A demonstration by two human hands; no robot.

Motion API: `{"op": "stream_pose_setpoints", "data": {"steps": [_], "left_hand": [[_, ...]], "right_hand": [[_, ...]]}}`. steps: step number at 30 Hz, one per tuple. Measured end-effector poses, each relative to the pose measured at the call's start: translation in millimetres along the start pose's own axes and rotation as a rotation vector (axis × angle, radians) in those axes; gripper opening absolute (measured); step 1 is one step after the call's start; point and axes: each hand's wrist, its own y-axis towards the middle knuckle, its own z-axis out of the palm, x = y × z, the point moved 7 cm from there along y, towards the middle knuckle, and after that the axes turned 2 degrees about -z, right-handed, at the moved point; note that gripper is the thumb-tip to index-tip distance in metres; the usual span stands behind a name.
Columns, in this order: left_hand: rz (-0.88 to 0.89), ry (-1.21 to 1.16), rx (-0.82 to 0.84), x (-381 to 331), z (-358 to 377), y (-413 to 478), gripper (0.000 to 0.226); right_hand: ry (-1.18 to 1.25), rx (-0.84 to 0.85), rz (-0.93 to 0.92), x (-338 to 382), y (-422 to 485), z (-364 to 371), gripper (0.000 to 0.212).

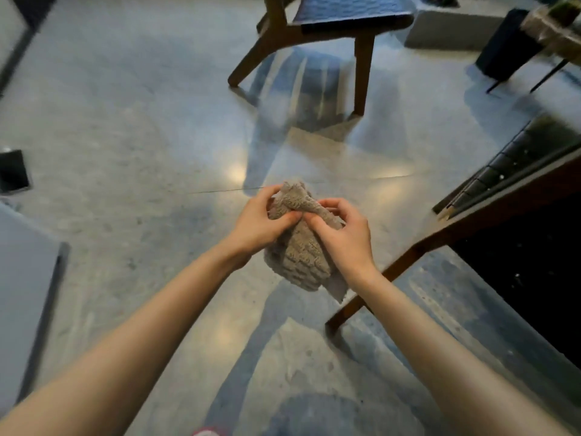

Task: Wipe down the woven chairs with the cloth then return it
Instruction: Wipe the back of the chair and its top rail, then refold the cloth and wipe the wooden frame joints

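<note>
A bunched beige textured cloth [298, 256] hangs in mid-air over the floor, held between both hands. My left hand [257, 221] pinches its upper left fold with thumb and fingers. My right hand [342, 237] grips the upper right part, fingers curled into the fabric. One woven chair [345, 14] with a dark woven seat and brown wooden legs stands ahead at the top centre. A second woven chair [490, 196] with a dark seat and wooden frame is close on my right.
Polished grey concrete floor [141, 121] spreads around me. A grey surface edge [28, 278] sits at the left. A dark flat object [12, 171] lies on the floor far left. A black bin [506, 45] and a thin-legged table [553, 29] stand top right.
</note>
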Motion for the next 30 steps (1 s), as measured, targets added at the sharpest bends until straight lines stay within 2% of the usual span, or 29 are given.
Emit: {"op": "stream_pose_setpoints", "data": {"steps": [4,9,13,19,24,30], "left_hand": [[-0.051,0.017,-0.034,-81.7,-52.8,-27.0,0.042],[-0.149,0.015,0.023,-191.0,-102.5,-55.9,0.03],[-0.189,-0.021,0.032,-276.3,-142.3,-72.1,0.028],[-0.198,-0.121,0.092,-361.2,-170.0,-73.8,0.022],[-0.108,-0.062,0.197,-422.9,-162.8,-34.8,0.016],[-0.032,0.044,0.299,-469.8,-135.9,48.1,0.014]], "right_hand": [[0.005,0.033,0.04,96.6,2.6,-5.4,0.019],[0.067,0.039,0.179,214.6,-2.1,-21.9,0.016],[0.087,0.034,0.192,310.5,6.9,-43.5,0.016],[0.075,0.053,0.181,401.3,31.5,-74.0,0.018],[0.051,-0.034,0.205,435.3,68.8,-116.7,0.014],[0.049,-0.122,0.214,438.3,136.4,-154.5,0.016]]}}
